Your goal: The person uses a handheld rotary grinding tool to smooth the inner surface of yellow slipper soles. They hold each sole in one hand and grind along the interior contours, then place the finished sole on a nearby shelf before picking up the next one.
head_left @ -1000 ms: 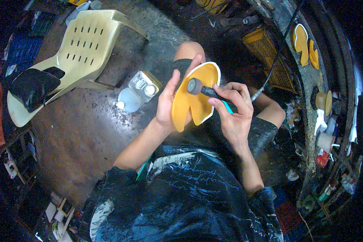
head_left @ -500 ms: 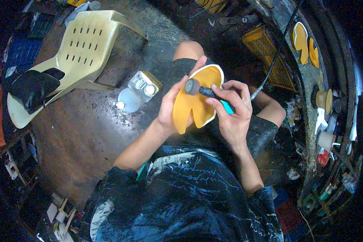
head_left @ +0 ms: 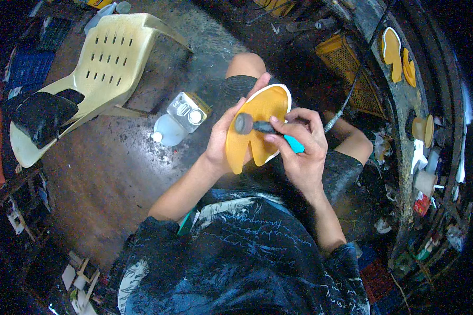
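Head view, looking down on a seated person's lap and hands. Left hand (head_left: 223, 137) is cupped behind a flat yellow-orange cutout piece (head_left: 257, 131) with a white edge, fingers spread up its far side, holding it tilted up at centre frame over the knees. Right hand (head_left: 299, 144) is wrapped around a handheld rotary tool (head_left: 270, 128) with a teal body, thumb and fingers closed on it; the tool's round dark head (head_left: 243, 123) sits against the yellow face of the piece, near its left-middle. A cable (head_left: 347, 100) runs from the tool's right end toward the far right. Piece has two lobes pointing toward the person with a notch between them. Person wears a dark printed shirt (head_left: 247, 257) and dark shorts, a bare knee (head_left: 246, 64) showing just beyond the piece. On the floor to the left of the hands lies a clear plastic jug (head_left: 177, 119) on its side. Farther left a cream plastic chair (head_left: 97, 68) is tipped over, with a black cloth or bag (head_left: 39, 113) beside it. Far right, a yellow crate (head_left: 352, 68) stands on the floor, and a curved workbench (head_left: 404, 157) carries more yellow cutouts (head_left: 397, 52) plus small cluttered containers, too small to tell apart.
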The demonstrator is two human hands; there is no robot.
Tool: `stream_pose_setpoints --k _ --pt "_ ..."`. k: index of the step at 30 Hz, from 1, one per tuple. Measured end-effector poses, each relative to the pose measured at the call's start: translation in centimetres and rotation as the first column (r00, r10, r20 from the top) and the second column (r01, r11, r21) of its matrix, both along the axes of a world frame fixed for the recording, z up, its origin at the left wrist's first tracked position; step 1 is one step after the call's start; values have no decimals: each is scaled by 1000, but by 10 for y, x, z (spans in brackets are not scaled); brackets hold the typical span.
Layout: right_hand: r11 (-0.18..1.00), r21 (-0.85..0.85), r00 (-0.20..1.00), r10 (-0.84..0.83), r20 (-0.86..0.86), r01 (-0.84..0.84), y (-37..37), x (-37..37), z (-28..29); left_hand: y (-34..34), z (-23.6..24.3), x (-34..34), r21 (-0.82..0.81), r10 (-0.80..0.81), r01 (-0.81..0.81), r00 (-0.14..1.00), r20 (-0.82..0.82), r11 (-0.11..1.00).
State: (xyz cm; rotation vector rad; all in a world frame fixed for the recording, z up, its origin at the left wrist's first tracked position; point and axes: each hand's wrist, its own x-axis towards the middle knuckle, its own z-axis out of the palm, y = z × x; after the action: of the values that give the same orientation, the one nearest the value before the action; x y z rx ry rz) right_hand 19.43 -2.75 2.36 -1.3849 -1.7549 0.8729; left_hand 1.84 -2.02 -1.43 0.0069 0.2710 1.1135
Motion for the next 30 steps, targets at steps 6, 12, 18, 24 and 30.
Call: stream_pose_setpoints --k 6,12,18,24,30 --pt "995 31 995 90 34 -91 0 1 3 0 -2 1 7 7 -7 1000 -13 1000" --pt "992 50 993 114 37 -116 2 3 3 0 -2 -1 12 -9 8 995 97 1000" --pt "990 30 990 139 41 -140 -1 4 2 1 0 -1 -8 -47 47 999 -12 999" --pt "989 7 988 144 54 -145 -6 7 3 1 -2 -1 -22 -41 40 999 -28 999" --pt "980 30 980 193 53 -194 -12 6 2 3 -3 -2 -19 -23 22 998 -59 1000"
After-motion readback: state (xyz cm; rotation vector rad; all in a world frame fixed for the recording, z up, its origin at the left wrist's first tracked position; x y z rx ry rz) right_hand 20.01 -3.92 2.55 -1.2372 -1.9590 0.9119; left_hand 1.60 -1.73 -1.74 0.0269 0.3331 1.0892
